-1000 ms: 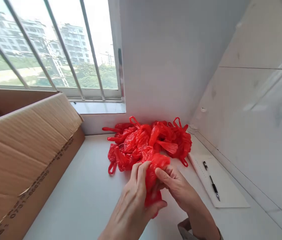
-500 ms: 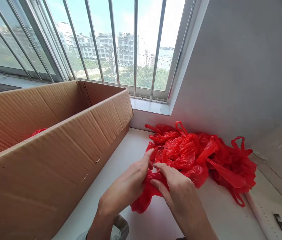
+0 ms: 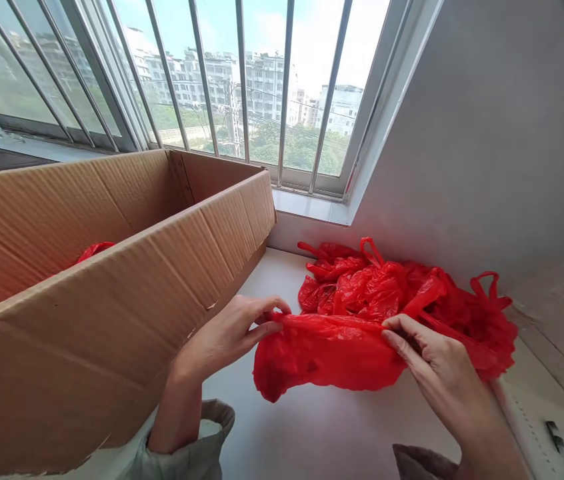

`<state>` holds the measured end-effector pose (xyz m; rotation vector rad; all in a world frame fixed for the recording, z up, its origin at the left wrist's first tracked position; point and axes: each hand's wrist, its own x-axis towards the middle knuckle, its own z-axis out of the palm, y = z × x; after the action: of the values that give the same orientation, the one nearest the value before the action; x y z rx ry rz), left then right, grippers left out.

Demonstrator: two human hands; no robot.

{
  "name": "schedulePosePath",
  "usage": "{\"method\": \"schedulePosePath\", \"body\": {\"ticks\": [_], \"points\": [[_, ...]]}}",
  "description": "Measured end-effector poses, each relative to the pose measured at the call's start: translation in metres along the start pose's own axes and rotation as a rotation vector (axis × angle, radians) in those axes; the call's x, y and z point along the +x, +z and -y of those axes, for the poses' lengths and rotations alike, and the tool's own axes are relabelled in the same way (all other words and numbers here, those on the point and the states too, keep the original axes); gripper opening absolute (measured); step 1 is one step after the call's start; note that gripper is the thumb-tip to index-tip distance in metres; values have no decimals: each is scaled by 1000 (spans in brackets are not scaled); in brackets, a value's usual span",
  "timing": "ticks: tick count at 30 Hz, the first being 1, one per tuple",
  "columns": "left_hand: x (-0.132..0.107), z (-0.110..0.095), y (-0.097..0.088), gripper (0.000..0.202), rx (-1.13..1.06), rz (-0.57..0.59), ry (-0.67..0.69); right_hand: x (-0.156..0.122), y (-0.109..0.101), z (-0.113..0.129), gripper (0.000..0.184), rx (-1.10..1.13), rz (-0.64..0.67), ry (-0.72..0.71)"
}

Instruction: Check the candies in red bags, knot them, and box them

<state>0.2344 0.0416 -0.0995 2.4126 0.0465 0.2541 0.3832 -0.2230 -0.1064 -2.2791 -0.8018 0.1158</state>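
Note:
A red plastic bag (image 3: 322, 353) is stretched wide between both my hands above the white counter. My left hand (image 3: 227, 333) pinches its left edge, fingers closed on the plastic. Its right edge is pinched by my right hand (image 3: 437, 367). Behind the bag lies a pile of crumpled red plastic bags (image 3: 412, 293) against the wall. A large open cardboard box (image 3: 112, 293) stands at the left, close to my left hand, with a bit of red plastic (image 3: 93, 251) showing inside it.
A barred window (image 3: 242, 87) runs along the back. The grey wall (image 3: 487, 133) closes the right side. A white sheet (image 3: 552, 427) with a dark object on it lies at the lower right of the counter (image 3: 312, 433).
My hands have moved apart, pulling the bunched red bag out flat and wide. The view has stayed turned toward the box at the left.

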Motion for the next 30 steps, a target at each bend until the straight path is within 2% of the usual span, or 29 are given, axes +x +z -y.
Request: {"method": "schedulePosePath", "body": {"ticks": [3, 5, 7, 10, 12, 14, 16, 19, 24, 27, 30], "points": [[0, -2, -1, 28, 20, -1, 45, -9, -17, -16, 32, -83, 58, 8], [3, -3, 2, 30, 22, 41, 86, -13, -24, -22, 27, -128, 152, -52], [7, -5, 8, 27, 25, 81, 98, -16, -22, -19, 23, -158, 171, -124], [14, -6, 19, 18, 39, 130, 112, -15, -2, 5, 41, -131, 137, -198], [16, -7, 22, 17, 43, 160, 127, -10, 19, 24, 49, -121, 231, -249], [16, -9, 22, 15, 42, 184, 134, -5, 39, 39, 32, -193, 365, -252], [14, -11, 20, 9, 37, 196, 130, 0, 53, 45, 20, -257, 411, -210], [13, -17, 23, 30, 20, 203, 137, 5, 56, 43, 12, -125, 337, -171], [16, -15, 27, 17, 4, 154, 161, 5, 30, 32, 23, 187, 270, -107], [9, -5, 11, 10, 6, 84, 138, 2, 8, 19, 32, 209, 69, -56], [-1, 3, -9, 10, 6, 20, 86, -6, -14, 2, 37, 111, -130, 16]]}}
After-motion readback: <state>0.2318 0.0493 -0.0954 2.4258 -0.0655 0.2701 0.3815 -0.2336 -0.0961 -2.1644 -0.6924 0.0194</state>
